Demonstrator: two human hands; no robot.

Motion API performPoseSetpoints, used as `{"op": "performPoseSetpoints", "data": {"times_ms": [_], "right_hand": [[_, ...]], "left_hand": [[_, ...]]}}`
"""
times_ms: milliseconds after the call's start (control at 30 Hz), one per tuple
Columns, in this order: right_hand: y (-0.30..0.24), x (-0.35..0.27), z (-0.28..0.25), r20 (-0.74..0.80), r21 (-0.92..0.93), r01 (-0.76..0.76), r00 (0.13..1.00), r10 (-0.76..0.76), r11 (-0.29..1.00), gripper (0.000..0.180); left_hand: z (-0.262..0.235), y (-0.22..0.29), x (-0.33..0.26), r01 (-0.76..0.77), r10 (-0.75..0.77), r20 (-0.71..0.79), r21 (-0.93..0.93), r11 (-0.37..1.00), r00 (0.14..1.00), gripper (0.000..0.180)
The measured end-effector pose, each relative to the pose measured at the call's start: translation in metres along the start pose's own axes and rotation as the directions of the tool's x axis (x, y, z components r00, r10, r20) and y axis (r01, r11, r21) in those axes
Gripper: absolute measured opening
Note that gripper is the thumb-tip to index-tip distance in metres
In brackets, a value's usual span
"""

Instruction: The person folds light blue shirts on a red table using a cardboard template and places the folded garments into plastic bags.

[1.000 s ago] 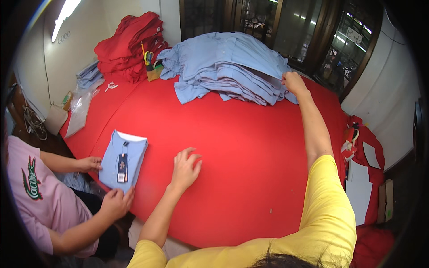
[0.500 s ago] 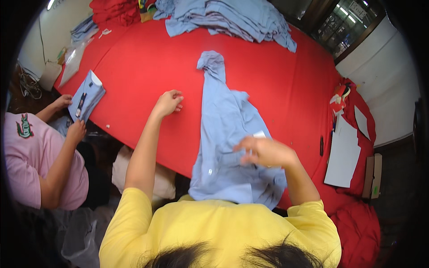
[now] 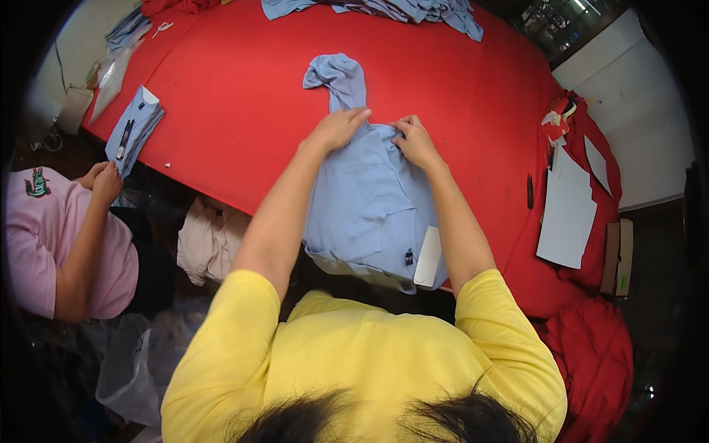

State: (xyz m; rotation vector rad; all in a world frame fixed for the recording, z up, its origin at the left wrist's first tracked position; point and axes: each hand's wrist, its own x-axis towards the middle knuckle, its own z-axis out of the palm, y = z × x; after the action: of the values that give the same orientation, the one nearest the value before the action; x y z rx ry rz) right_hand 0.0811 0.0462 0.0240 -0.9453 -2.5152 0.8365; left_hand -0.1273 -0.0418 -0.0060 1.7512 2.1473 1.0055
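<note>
A light blue shirt (image 3: pixel 362 192) lies partly folded in front of me, over the near edge of the red-covered table. One sleeve (image 3: pixel 336 74) stretches away from me, crumpled at its far end. My left hand (image 3: pixel 340 129) rests on the base of that sleeve with its fingers extended. At the far edge of the folded body, my right hand (image 3: pixel 417 144) pinches the fabric between thumb and fingers. Near the shirt's lower right are a white card (image 3: pixel 427 258) and a small black label (image 3: pixel 408 257).
Red cloth covers the table (image 3: pixel 229 111). Blue garments (image 3: pixel 413 11) are piled at the far side. On the left, a person in a pink top (image 3: pixel 70 244) holds a folded blue shirt (image 3: pixel 134 129). White sheets (image 3: pixel 567 210) and a black pen (image 3: pixel 529 192) lie right.
Both hands have moved to the shirt's far edge, the right now gripping it. The shirt's lower part is folded up, and the card and black label show. The view has tilted downward.
</note>
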Motion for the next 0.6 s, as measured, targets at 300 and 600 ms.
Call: {"op": "performPoseSetpoints", "data": {"times_ms": [300, 600], "right_hand": [[0.009, -0.048, -0.025, -0.241, 0.693, -0.062, 0.919, 0.312, 0.719, 0.02], [-0.028, -0.239, -0.268, -0.484, 0.213, 0.522, 0.791, -0.375, 0.826, 0.021]], "left_hand": [[-0.079, -0.017, -0.058, 0.326, -0.34, -0.157, -0.109, 0.939, 0.927, 0.034], [-0.304, -0.018, -0.204, -0.039, -0.329, -0.246, -0.849, 0.526, 0.912, 0.035]]}}
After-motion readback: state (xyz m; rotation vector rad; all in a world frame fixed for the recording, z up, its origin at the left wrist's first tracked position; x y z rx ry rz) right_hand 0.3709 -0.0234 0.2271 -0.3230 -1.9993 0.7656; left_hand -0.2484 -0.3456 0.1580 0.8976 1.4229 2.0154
